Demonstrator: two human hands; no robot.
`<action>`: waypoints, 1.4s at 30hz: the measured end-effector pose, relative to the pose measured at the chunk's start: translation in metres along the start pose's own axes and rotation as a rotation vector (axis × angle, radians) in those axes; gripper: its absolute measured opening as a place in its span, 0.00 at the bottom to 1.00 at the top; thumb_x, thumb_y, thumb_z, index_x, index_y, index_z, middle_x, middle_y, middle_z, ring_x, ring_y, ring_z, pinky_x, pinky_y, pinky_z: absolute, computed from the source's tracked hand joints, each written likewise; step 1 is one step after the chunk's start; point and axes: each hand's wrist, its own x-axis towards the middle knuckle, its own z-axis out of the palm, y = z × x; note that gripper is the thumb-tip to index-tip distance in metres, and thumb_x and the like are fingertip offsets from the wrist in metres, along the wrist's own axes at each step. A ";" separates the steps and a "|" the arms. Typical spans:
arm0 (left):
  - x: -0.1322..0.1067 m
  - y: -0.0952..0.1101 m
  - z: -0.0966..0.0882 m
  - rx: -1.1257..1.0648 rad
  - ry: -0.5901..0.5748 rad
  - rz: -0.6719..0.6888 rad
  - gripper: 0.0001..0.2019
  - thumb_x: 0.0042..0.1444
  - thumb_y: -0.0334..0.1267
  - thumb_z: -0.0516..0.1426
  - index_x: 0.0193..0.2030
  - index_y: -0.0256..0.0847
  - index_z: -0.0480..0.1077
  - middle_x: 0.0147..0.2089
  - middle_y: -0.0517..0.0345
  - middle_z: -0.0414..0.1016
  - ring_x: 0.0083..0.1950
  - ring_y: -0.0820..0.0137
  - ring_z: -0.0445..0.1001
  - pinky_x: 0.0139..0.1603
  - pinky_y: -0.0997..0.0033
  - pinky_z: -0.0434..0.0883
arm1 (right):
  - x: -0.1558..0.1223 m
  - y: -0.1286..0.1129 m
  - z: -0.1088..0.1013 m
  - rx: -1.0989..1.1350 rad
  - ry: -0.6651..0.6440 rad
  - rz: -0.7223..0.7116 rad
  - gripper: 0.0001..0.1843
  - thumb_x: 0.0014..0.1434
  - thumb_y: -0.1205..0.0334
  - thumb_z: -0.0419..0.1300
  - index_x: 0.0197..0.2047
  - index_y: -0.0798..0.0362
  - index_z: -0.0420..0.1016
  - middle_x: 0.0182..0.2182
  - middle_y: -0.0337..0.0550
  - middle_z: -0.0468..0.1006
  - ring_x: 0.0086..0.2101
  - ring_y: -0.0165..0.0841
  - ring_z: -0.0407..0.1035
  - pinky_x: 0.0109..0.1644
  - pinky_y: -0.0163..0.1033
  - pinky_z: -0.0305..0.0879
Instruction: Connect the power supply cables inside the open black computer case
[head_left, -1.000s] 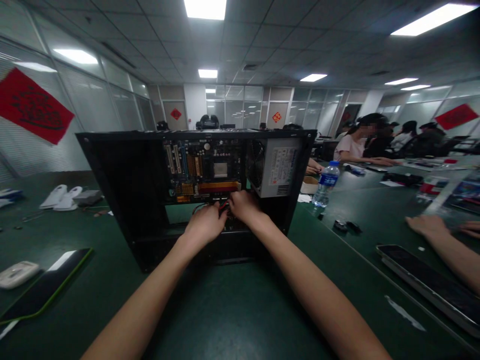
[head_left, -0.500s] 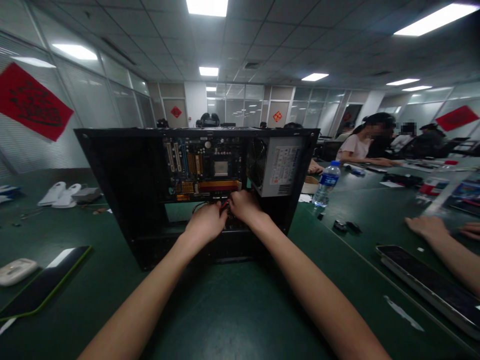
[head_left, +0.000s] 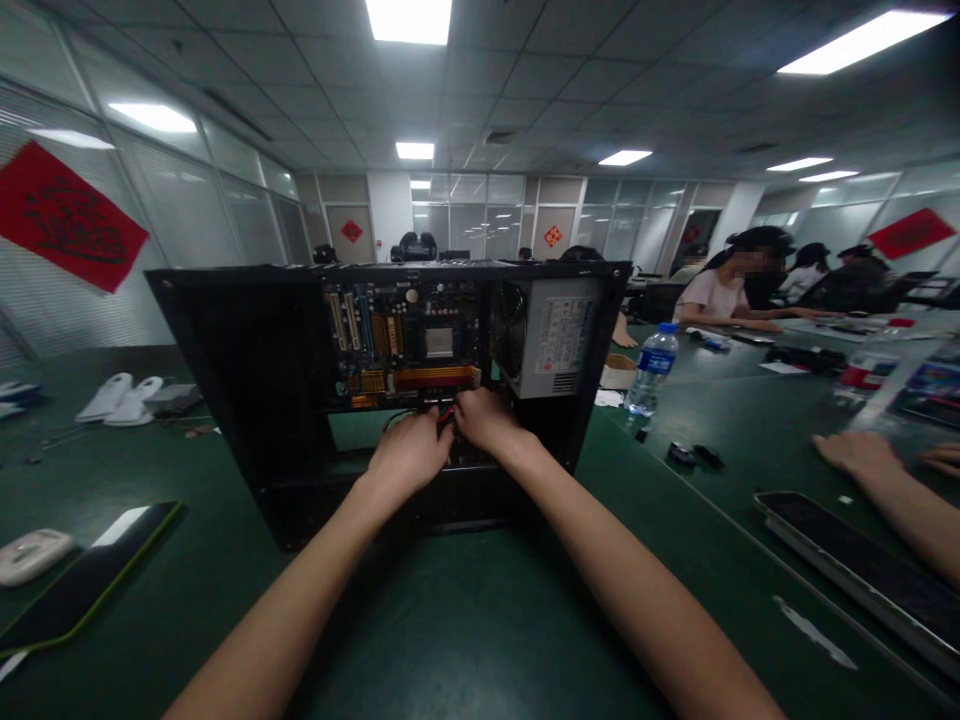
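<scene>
A black computer case (head_left: 225, 380) stands on the green table with its side open towards me. Inside it are a motherboard (head_left: 405, 350) and, at the upper right, a silver power supply (head_left: 551, 335). Both my hands reach into the lower part, just under the board. My left hand (head_left: 411, 448) is closed in a pinch on thin red and black cables (head_left: 448, 413). Close beside it, my right hand (head_left: 486, 420) is closed on the same cables. The fingertips and the cable ends are mostly hidden.
Right of the case stand a water bottle (head_left: 654, 370) and a small cardboard box (head_left: 617, 372). A dark flat device (head_left: 862, 560) lies near another person's hand (head_left: 859, 455). To the left are a phone (head_left: 90, 575), a white case (head_left: 34, 556) and white objects (head_left: 120, 400).
My hands stay together at the cables, with only slight finger movement. The whole view has shifted a little, so the case sits slightly lower and further left.
</scene>
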 end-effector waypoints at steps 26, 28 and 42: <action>-0.002 0.004 -0.004 0.040 -0.019 -0.015 0.21 0.69 0.46 0.44 0.57 0.39 0.71 0.49 0.39 0.81 0.50 0.49 0.80 0.47 0.54 0.74 | -0.006 0.000 0.003 0.051 -0.090 -0.156 0.17 0.67 0.65 0.53 0.51 0.61 0.80 0.49 0.62 0.81 0.49 0.46 0.78 0.47 0.40 0.70; -0.002 0.004 -0.004 0.032 -0.022 -0.018 0.21 0.69 0.46 0.44 0.56 0.40 0.71 0.49 0.40 0.81 0.50 0.50 0.80 0.47 0.55 0.74 | -0.006 0.000 0.004 0.059 -0.088 -0.163 0.17 0.66 0.66 0.54 0.51 0.61 0.80 0.49 0.62 0.81 0.49 0.45 0.78 0.48 0.39 0.70; -0.002 0.005 -0.002 0.069 0.109 0.014 0.19 0.68 0.38 0.45 0.52 0.39 0.74 0.49 0.42 0.80 0.50 0.52 0.78 0.50 0.55 0.73 | -0.011 -0.003 -0.005 0.009 0.018 -0.212 0.17 0.66 0.61 0.53 0.46 0.55 0.83 0.44 0.57 0.83 0.43 0.45 0.79 0.42 0.39 0.68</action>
